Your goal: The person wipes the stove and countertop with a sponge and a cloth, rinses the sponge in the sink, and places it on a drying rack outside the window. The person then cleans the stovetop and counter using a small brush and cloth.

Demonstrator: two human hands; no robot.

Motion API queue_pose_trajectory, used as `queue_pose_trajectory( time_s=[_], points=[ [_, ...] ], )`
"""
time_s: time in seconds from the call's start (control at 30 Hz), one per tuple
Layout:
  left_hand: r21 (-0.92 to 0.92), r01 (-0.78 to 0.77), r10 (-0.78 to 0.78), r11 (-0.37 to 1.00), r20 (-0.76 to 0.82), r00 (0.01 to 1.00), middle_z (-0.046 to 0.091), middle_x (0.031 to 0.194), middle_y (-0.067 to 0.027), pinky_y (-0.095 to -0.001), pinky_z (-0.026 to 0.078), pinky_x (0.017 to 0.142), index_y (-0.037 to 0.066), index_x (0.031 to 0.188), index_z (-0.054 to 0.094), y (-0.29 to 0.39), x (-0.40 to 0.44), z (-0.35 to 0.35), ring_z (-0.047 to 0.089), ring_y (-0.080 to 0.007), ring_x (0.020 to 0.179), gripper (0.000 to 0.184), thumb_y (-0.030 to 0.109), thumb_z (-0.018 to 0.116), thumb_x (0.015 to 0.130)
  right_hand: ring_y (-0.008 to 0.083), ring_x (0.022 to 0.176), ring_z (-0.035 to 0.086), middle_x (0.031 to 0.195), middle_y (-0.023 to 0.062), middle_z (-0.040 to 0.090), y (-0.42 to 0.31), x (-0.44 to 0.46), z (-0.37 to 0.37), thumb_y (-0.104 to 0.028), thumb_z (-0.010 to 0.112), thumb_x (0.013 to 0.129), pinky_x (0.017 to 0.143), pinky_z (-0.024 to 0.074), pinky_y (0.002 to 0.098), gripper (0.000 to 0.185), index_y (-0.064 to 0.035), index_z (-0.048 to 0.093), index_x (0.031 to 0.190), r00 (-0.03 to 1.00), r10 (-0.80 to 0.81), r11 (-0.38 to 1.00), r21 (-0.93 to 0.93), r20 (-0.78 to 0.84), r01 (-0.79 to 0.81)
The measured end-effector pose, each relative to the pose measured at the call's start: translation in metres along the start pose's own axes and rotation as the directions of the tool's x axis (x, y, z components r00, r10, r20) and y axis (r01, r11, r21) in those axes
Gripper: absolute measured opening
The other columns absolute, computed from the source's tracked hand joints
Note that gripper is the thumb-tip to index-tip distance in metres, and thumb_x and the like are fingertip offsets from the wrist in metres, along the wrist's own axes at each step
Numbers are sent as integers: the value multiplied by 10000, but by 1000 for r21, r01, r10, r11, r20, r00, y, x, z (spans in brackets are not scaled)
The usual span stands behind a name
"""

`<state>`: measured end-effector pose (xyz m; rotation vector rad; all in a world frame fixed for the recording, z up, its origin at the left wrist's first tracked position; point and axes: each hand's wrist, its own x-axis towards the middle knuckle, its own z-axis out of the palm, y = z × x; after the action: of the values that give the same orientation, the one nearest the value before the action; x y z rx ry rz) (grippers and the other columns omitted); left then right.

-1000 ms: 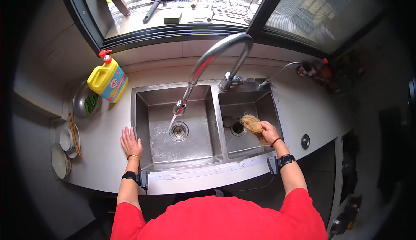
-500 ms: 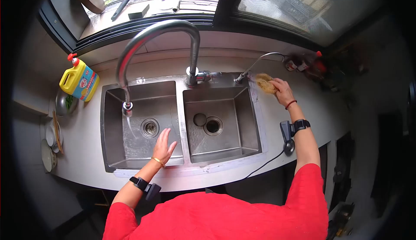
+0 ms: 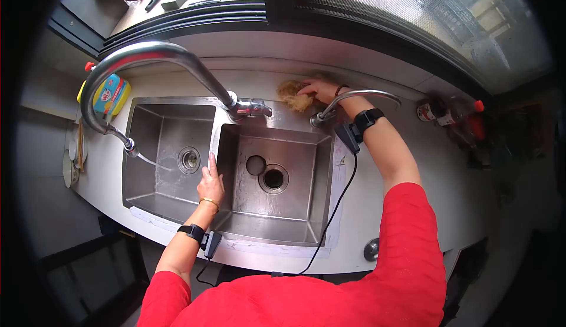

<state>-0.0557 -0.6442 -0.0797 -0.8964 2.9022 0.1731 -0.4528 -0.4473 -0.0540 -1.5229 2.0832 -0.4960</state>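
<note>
The right hand holds a tan scrubber behind the double sink, beside the small faucet.

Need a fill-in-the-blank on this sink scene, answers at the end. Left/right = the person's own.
Of the left hand and right hand, only the ____ grips the tan scrubber.
____ runs from the large curved faucet into the left basin.
The round disc lies in the ____ basin.
The sleeves are ____.

Missing words: right; water; right; red.
</note>
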Motion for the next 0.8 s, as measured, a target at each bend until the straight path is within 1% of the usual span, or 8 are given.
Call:
queue_pose_trajectory(
  time_s=[0.17,0.2,0.27,0.4,0.5,0.67,0.73,0.8],
  points=[
    [18,-3,4,1000,-26,1000,451,916,-146,-419,495,529,170,1388,63,-1,-4,0,578,-323,664,817,169,591,763,290,1075,473,1163,130,511,5,-75,-24,-8,462,735,911,384,347,294,-76,608,981,979,175,983,-39,-104,-180],
    [6,-6,7,1000,-34,999,450,914,-144,-420,494,530,170,1388,62,-1,-3,1,579,-323,668,820,164,592,762,285,1076,479,1174,137,503,19,-108,-24,-20,449,766,913,383,343,279,-50,581,1011,907,417,882,265,-56,-389],
    [-12,-3,2,1000,-33,999,443,924,-144,-421,492,539,168,1386,64,-1,-3,2,574,-333,673,809,145,584,766,280,1076,487,1119,161,537,49,-177,-20,-46,443,788,924,372,339,316,-51,542,1088,863,486,841,345,-138,-418],
    [-45,-3,2,999,-28,1000,437,936,-154,-425,491,543,166,1385,70,0,-5,1,572,-342,681,794,137,574,773,304,1090,450,1180,134,479,59,-197,11,-90,457,810,917,359,385,314,-92,546,1111,833,408,850,-177,-374,-496],
    [-24,11,-11,1000,-18,1000,441,938,-156,-425,491,543,161,1384,76,0,-2,-1,571,-345,685,786,135,572,775,287,1080,428,1176,104,447,4,-126,2,-150,495,805,870,370,424,276,-118,568,1069,907,-22,752,-605,-420,-262],
    [-12,12,-12,1000,0,1000,452,924,-149,-422,490,536,154,1382,90,1,0,-5,570,-347,680,777,136,574,775,284,1000,467,1090,107,468,-10,-73,-16,-226,484,812,792,396,451,302,-118,526,1091,921,262,587,-710,-287,-389],
    [-27,-9,8,1000,-39,999,456,917,-145,-419,491,533,156,1382,94,0,-2,-1,571,-344,674,777,137,576,773,238,862,492,992,69,484,-9,-122,-27,-232,478,782,732,426,384,342,-193,509,1120,823,360,530,-630,-439,-568],
    [-45,2,-3,999,-14,1000,456,923,-143,-417,490,529,156,1381,100,3,-3,-4,571,-341,663,772,136,576,773,263,868,500,971,77,505,55,-181,-16,-240,489,779,735,432,394,349,-204,511,1126,747,347,702,-372,-566,-608]
  ],
)
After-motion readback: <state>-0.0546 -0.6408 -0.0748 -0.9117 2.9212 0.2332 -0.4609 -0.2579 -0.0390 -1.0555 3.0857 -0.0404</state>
